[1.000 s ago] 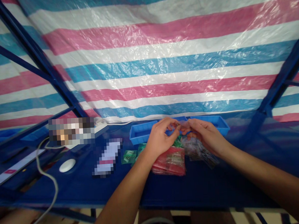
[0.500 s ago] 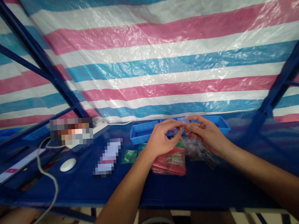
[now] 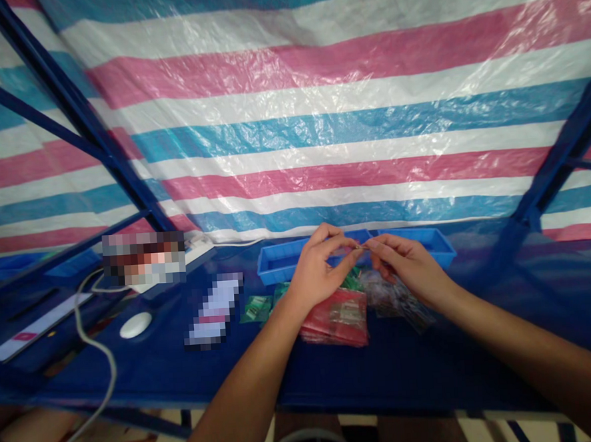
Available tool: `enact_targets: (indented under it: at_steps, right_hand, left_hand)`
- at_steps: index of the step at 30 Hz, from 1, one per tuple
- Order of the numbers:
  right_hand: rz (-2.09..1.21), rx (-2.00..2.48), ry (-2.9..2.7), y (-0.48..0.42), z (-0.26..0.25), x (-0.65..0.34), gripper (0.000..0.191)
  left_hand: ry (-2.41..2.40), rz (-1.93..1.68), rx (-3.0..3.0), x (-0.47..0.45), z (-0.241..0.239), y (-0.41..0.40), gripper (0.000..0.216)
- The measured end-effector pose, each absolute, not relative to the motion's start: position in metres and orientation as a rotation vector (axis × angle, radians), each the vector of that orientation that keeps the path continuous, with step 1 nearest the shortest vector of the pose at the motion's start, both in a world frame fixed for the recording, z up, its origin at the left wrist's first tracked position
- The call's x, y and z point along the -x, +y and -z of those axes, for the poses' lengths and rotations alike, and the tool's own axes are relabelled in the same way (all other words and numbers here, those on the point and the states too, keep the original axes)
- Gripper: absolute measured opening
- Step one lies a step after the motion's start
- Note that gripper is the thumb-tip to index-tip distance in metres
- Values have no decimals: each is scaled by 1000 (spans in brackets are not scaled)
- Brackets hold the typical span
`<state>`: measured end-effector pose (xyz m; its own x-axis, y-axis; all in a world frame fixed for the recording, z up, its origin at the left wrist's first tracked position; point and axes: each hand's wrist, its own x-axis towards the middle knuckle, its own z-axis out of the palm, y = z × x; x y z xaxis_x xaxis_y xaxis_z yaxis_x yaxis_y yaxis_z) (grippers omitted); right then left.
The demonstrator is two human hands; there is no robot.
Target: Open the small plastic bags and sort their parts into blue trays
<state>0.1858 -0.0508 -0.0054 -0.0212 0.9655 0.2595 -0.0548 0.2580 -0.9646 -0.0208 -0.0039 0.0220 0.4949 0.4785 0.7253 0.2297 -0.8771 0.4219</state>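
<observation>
Small piece (image 3: 362,247) between both hands' fingers (image 3: 350,244)

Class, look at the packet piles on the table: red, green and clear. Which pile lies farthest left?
The green pile. It lies left of the red pile, while the clear pile sits right.

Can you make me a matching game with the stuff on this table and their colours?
Things:
1. tray
2. mouse
3. packets under the left hand
4. packets beside the phone

Colours:
A. green
B. white
C. blue
D. red

Pairs: 1-C, 2-B, 3-D, 4-A

The left hand and right hand pinch a tiny item between them above the table.
</observation>
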Motion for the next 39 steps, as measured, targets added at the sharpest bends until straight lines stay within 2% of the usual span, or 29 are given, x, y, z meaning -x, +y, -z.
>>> enact_targets:
  at_steps: [8, 12, 16, 20, 24, 29, 33, 35, 39]
  right_hand:
    - [-735, 1064, -1441, -48, -5, -202, 37]
    - [-320, 1222, -1440, -36, -17, -244, 38]
    - [157, 1414, -1576, -24, -21, -291, 33]
    - [347, 1498, -1730, -17, -16, -312, 27]
    - [310, 1536, -1856, -16, -8, -306, 29]
    - [68, 1444, -2005, -25, -8, -280, 32]
    - [-69, 1210, -2209, -37, -7, -251, 23]
    - [-130, 1101, -2304, -42, -3, -237, 25]
    - [-228, 1048, -2386, -44, 6, -220, 18]
  left_hand:
    - [647, -1277, -2440, 21, -20, -2, 24]
    - [747, -1261, -2561, 24, -16, 2, 29]
    - [848, -1163, -2703, 28, -10, 8, 22]
    - [926, -1102, -2723, 30, -8, 11, 21]
    - [956, -1094, -2724, 31, -8, 11, 21]
    - [1062, -1060, -2751, 31, -8, 11, 19]
    - [1158, -950, -2787, 31, -9, 7, 18]
    - [1174, -923, -2804, 31, -9, 6, 19]
    - [1150, -941, -2814, 30, -8, 7, 21]
